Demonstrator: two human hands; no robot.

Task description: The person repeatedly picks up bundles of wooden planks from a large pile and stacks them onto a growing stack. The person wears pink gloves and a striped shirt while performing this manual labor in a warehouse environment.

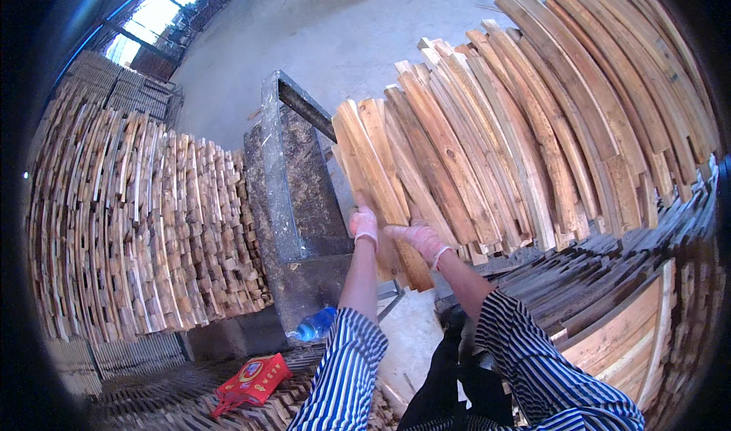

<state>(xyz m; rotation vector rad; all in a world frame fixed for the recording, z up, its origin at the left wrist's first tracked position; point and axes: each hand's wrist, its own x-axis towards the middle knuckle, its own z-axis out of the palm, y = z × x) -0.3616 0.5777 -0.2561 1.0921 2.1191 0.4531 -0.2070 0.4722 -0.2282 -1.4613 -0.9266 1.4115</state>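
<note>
Both my hands wear thin pinkish gloves. My left hand is closed round the left edge of a light-brown wooden plank. My right hand grips the same plank from its right side, its thumb lying across the top. The plank tilts slightly, its near end pointing toward me. Beneath and beside it lie other boards, and their exact number under my hands is hidden. To the right, a long row of similar wooden planks runs side by side.
A worn metal frame stands left of the planks. Beyond it is a tall stack of wood strips. A blue plastic bottle and a red bag lie near my left forearm. Grey concrete floor stretches behind.
</note>
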